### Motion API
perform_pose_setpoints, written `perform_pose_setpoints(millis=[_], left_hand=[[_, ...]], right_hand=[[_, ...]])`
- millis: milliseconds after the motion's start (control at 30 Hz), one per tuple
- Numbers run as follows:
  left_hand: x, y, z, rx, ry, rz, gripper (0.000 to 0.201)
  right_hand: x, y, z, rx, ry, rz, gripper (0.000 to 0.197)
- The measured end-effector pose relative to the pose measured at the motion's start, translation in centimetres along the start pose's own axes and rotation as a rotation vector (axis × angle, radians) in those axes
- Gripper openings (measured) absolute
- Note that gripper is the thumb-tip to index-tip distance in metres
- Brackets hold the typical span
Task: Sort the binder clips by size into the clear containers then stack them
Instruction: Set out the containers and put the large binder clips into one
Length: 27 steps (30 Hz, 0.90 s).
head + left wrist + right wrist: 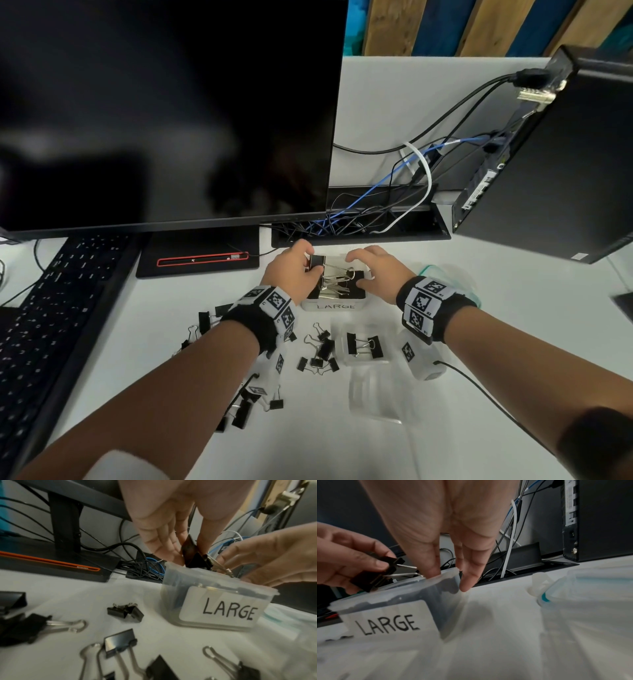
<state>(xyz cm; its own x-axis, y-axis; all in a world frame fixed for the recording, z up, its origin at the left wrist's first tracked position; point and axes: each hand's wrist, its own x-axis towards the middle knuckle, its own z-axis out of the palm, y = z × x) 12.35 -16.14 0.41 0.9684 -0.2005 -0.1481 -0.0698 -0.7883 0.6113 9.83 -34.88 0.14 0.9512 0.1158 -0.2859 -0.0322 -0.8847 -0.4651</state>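
Loose binder clips [320,349] of mixed sizes lie nearest, scattered on the white desk [342,445]. Beyond, the left hand [294,270] pinches a large binder clip [317,263] by its black body over the container labelled LARGE [334,305]. The clip likely handles stiff, light and springy; the body offers the surest hold. The right hand [373,270], fingers extended, steadies the container's rim.

label [221,609] — "LARGE", handwritten | on clear container [173,588] — no other text readable
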Motion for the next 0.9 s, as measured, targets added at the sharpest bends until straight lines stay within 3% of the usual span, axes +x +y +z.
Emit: perform_pose_setpoints(millis=[400,667,900], left_hand=[[0.7,-1.1,0.9,0.159,0.068,0.062,0.031],[0.3,-1.9,0.5,0.104,-0.046,0.09,0.038],[0.3,-2.8,0.3,0.015,-0.142,0.002,0.041]], right_hand=[[-0.4,0.4,0.1,-0.081,-0.046,-0.023,0.037],[0.1,0.4,0.0,-0.107,-0.126,0.01,0.041],[0.1,0.3,-0.1,-0.12,-0.164,0.029,0.041]])
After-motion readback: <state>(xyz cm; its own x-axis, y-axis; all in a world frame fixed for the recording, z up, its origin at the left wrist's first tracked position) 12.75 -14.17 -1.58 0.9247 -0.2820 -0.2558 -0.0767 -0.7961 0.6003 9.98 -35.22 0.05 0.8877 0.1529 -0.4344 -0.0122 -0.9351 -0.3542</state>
